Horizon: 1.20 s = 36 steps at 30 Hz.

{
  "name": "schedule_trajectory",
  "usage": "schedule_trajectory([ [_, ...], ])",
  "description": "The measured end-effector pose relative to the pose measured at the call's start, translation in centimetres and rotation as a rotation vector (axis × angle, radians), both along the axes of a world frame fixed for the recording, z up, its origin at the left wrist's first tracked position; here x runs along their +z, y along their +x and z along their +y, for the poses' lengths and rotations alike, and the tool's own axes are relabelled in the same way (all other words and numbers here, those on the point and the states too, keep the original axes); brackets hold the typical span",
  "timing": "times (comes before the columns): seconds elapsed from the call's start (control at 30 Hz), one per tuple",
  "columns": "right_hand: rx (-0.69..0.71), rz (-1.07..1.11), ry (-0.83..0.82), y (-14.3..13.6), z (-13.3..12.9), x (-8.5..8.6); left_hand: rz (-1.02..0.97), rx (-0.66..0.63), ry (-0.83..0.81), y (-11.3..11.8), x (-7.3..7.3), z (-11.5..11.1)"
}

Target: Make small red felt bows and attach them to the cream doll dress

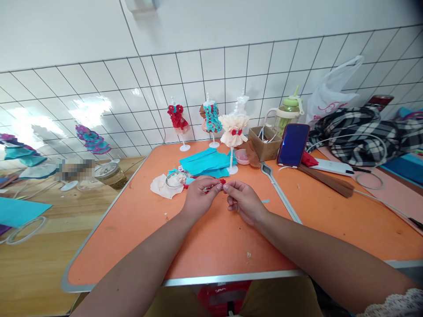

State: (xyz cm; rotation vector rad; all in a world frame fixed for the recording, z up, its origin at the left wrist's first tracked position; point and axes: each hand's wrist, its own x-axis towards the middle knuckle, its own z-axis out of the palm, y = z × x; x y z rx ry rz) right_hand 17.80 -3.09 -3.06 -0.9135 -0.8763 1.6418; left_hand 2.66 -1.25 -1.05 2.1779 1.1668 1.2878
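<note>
A small red piece (216,186) sits pinched between both hands, low over the orange table (211,246). The left hand (199,196) grips one end with its fingertips. The right hand (243,199) grips the other end. Just past the hands lie blue paper sheets (206,161) and a clear dish (176,179). A doll stand in a cream dress (234,130) stands beyond the right hand.

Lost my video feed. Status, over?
Left hand and right hand both pinching a small red piece over the orange table. Teal paper just behind. Nothing blocking.
</note>
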Motion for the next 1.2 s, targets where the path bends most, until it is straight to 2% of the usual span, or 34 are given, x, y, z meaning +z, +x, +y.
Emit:
schedule_trajectory([
  [0.1,0.045,0.01,0.02,0.3,0.0,0.1,-0.096,-0.028,-0.13,0.0,-0.1,0.2],
  [0.2,0.102,0.031,0.02,0.7,0.3,0.1,-0.124,-0.043,-0.138,-0.3,-0.3,0.5],
  [0.27,0.164,0.019,0.01,1.1,0.7,0.0,-0.035,-0.083,-0.008,-0.8,0.0,0.6],
  [0.4,0.409,-0.103,0.003,2.4,1.8,-0.3,0.389,-0.177,0.51,-2.1,1.4,0.1],
  [0.47,0.459,-0.208,0.055,3.2,2.3,-0.3,0.547,-0.231,0.663,-2.4,2.1,-0.3],
  [0.53,0.499,-0.325,0.132,3.9,2.7,-0.2,0.617,-0.299,0.71,-2.3,2.4,-0.6],
  [0.67,0.643,-0.522,0.237,4.9,3.2,0.3,0.66,-0.411,0.678,-1.5,2.2,-1.1],
  [0.73,0.632,-0.631,0.314,5.3,3.3,0.6,0.709,-0.425,0.647,-1.1,1.9,-1.2],
  [0.9,0.42,-0.959,0.711,5.7,3.0,1.6,0.796,-0.422,0.52,-0.8,1.2,-0.8],
  [1.0,0.338,-1.126,0.885,5.5,2.5,1.8,0.807,-0.454,0.434,-0.4,0.5,-0.6],
  [1.1,0.295,-1.301,0.994,5.3,2.2,1.7,0.806,-0.472,0.369,0.0,-0.1,-0.4],
  [1.2,0.306,-1.316,1.019,5.4,2.4,1.6,0.786,-0.463,0.361,0.1,-0.5,-0.2],
])
